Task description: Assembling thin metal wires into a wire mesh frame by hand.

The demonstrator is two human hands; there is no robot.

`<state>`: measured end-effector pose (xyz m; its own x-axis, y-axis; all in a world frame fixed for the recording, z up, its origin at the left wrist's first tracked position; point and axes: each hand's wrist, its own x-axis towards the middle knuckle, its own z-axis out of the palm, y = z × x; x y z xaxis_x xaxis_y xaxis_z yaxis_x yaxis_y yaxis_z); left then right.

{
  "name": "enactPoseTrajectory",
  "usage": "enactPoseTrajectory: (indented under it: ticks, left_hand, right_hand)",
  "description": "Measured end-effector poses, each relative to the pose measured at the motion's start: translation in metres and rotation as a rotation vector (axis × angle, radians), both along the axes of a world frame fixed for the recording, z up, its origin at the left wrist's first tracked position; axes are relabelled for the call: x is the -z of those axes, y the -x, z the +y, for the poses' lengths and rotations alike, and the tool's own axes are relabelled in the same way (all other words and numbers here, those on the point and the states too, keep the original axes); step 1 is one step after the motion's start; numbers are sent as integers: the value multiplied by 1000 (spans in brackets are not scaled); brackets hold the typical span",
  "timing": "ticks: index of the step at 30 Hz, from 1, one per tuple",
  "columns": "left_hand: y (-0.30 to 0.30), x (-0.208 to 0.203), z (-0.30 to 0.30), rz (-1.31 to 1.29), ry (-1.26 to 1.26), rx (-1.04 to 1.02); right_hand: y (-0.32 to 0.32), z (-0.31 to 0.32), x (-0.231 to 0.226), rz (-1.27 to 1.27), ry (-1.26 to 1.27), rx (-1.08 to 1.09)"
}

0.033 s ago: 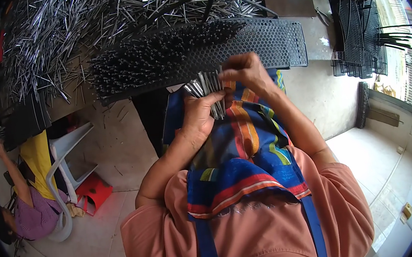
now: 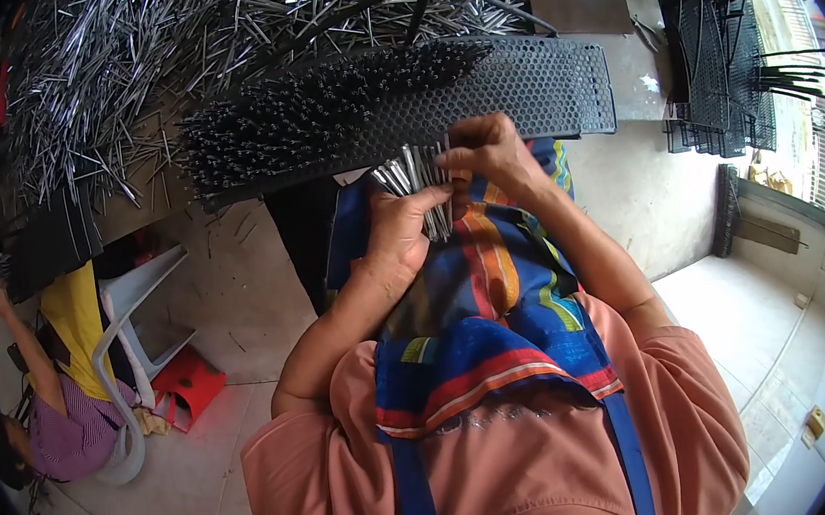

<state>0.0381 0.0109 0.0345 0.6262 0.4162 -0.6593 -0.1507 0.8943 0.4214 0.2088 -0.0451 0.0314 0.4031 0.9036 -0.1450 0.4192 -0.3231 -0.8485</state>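
My left hand (image 2: 401, 226) is wrapped around a bundle of thin silvery metal rods (image 2: 415, 169), with its thumb lying across them. The rods stand roughly upright, their upper ends fanned out just in front of the perforated rack. At the bundle's right side, my right hand (image 2: 494, 153) pinches a rod near its top between thumb and fingertips; the other fingers are curled. Beyond both hands lies the long black perforated rack (image 2: 515, 86). Many dark rods (image 2: 288, 125) stand in the holes of its left and middle part, while bare holes show toward the right.
A large heap of loose metal rods (image 2: 110, 58) covers the table behind the rack. A brown flat plate (image 2: 580, 14) and pliers (image 2: 648, 35) lie at right. More black racks (image 2: 713, 55) stand far right. At left, another person (image 2: 68, 424) sits by a grey chair (image 2: 123, 388).
My right hand has shifted slightly downward at the top of the bundle. The left hand keeps its hold on the rods, and the rack has not moved.
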Motion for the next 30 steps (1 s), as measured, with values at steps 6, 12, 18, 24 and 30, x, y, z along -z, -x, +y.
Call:
enactPoseTrajectory:
  ticks: [6, 12, 18, 24, 30]
  left_hand:
    - [10, 4, 0, 20, 9, -57]
    - [22, 8, -3, 149, -15, -12]
    - [26, 11, -4, 81, -130, -29]
    - [24, 1, 1, 150, -63, -41]
    - [23, 1, 2, 160, -49, -47]
  right_hand:
    - [4, 6, -21, 726, 167, 177]
    - [19, 39, -15, 250, -425, 302]
    - [22, 57, -2, 90, -520, 151]
    - [23, 57, -6, 62, -517, 127]
    - [21, 59, -10, -55, -502, 83]
